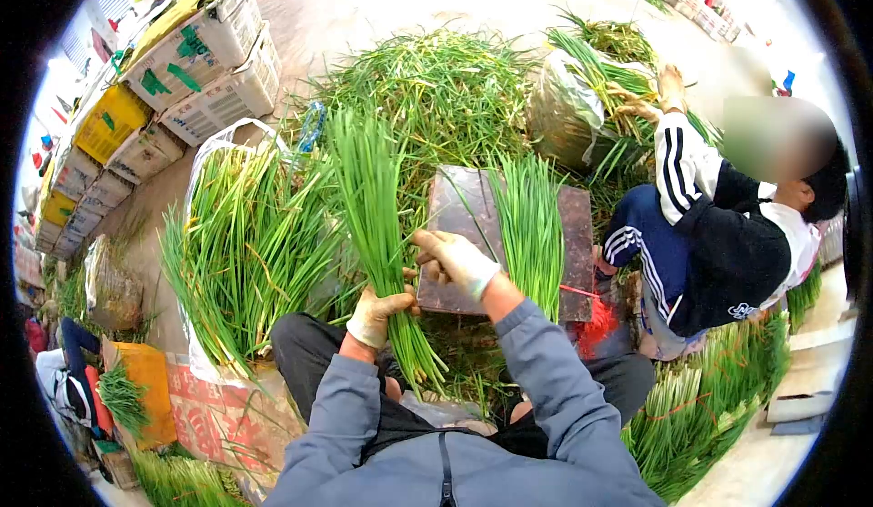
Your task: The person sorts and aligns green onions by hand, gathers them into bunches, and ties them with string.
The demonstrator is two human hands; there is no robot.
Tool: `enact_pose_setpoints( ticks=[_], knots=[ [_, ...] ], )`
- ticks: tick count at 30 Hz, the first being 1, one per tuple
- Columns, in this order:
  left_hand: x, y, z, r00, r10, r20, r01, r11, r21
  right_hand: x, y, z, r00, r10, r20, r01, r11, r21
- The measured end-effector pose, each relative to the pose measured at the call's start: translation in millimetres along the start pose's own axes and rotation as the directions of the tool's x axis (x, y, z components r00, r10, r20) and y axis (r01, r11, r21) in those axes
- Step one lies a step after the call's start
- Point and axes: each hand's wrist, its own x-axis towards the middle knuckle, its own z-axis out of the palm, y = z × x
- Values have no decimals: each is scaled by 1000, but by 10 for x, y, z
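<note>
My left hand (380, 316), in a pale glove, is wrapped round a bunch of garlic chives (368, 198) held upright in front of me, stem ends down. Just right of the bunch is my right hand (455, 260), gloved too, its fingers curled in; anything between them is hidden. Beneath and beyond it stands a dark, low board (455, 198). On the board's right side lies another bundle of chives (529, 234), and red ties (596, 321) hang at its right edge. A large sack of loose chives (245, 243) stands to my left.
A heap of loose leaves (436, 89) covers the floor ahead. At right, a seated person (718, 234) reaches into a plastic sack (564, 111) topped with chives. Stacked crates (209, 61) line the left. Chive bundles (709, 407) lie at lower right; another person (68, 389) is far left.
</note>
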Motion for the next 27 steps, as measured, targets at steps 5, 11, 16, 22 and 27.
enact_pose_setpoints(
  ticks=[5,11,16,22,27],
  knots=[
    [28,-85,58,999,-21,-38,28,980,198,-21,35,111,926,-267,-267,249,963,-98],
    [45,-391,-150,996,30,-86,-1,948,318,-594,-569,-69,740,-512,-435,631,752,188],
    [-16,-397,-144,993,85,-78,-53,935,351,-1151,-860,-215,537,-681,-498,838,499,222],
    [42,-705,-324,975,163,-151,-81,893,442,-1734,-1164,-333,423,-763,-488,901,300,313],
    [-30,-694,-246,989,-111,-96,102,990,-99,-1736,-1082,-352,529,-777,-341,849,484,213]
  ],
)
